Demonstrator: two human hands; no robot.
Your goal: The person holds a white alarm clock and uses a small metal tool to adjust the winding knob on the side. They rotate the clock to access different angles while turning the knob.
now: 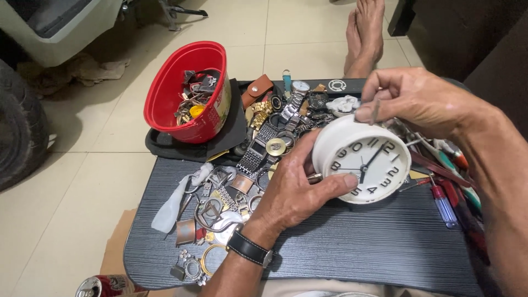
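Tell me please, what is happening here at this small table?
A person holds a round white clock over a dark table. The left hand grips its lower edge, thumb on the face. The right hand pinches something thin at the clock's top edge. Watches and watch parts lie beside a red tub of parts; screwdrivers lie at the right.

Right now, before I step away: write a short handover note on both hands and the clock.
Left hand: grips the white round clock from the side, thumb on its face, tilted up off the dark tray table.
Right hand: pinches at the clock's top rim; whether it holds a small tool is unclear.
Nearby: screwdrivers right, watch parts left, red tub behind.
Done: clock lifted, casing closed.
Left: casing not yet opened.
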